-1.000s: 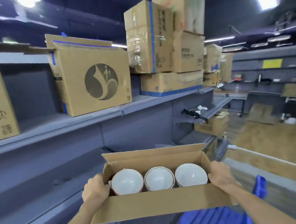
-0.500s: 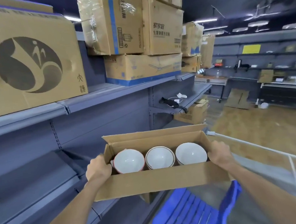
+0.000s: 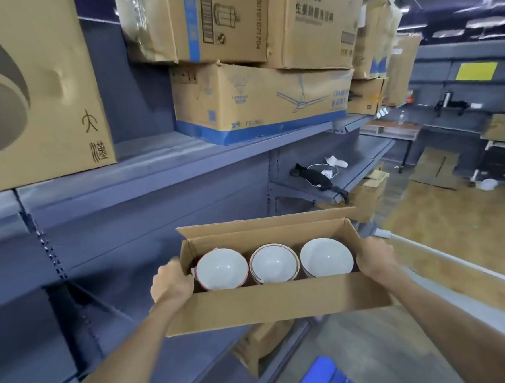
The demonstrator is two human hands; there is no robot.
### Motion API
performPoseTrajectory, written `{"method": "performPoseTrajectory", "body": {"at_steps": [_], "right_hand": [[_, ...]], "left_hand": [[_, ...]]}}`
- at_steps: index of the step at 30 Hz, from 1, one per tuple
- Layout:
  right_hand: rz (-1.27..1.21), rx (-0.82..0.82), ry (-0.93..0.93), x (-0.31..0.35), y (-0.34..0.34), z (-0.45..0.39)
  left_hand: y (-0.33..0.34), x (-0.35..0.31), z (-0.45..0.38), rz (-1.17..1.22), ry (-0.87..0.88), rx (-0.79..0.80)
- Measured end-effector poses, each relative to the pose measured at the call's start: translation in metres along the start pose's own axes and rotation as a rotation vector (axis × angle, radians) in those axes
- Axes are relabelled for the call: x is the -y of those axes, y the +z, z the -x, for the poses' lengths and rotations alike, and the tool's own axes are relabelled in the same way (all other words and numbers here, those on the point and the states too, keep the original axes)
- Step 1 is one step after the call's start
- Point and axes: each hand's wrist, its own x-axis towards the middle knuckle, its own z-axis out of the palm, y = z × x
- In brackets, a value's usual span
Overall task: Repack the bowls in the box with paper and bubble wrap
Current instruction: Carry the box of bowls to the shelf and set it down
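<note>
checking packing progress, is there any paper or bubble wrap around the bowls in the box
No, the three bowls sit bare side by side in the open box, with no wrapping visible.

i see a plain brown corrugated cardboard box (image 3: 278, 304), matt and unprinted, its cut edges raw. the three bowls (image 3: 273, 267) inside look like glazed ceramic, white and glossy with small light glints. the shelving (image 3: 160, 168) reads as painted metal, grey-blue and matt. the stacked cartons (image 3: 257, 101) above are creased cardboard, one sealed in shiny blue tape.
</note>
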Motion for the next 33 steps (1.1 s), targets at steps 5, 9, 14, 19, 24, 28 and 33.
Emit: {"method": "performPoseTrajectory", "body": {"at_steps": [5, 9, 14, 19, 24, 28, 33], "right_hand": [[-0.028, 0.039, -0.059, 0.040, 0.044, -0.069], [-0.047, 0.102, -0.127, 0.075, 0.092, -0.113], [-0.023, 0.173, -0.265, 0.119, 0.151, -0.152], [-0.031, 0.212, -0.360, 0.157, 0.213, -0.177], [-0.076, 0.251, -0.440, 0.192, 0.282, -0.195], [-0.053, 0.265, -0.486, 0.208, 0.329, -0.194], [0.007, 0.293, -0.556, 0.219, 0.380, -0.185]], "left_hand": [[0.024, 0.018, -0.047, -0.002, -0.130, -0.036], [0.047, 0.049, -0.069, 0.002, -0.266, -0.062], [0.077, 0.091, -0.084, 0.006, -0.443, -0.106], [0.098, 0.127, -0.091, -0.069, -0.494, -0.144], [0.130, 0.172, -0.084, -0.093, -0.517, -0.178], [0.146, 0.200, -0.074, -0.119, -0.613, -0.174], [0.172, 0.234, -0.056, -0.138, -0.657, -0.162]]}}
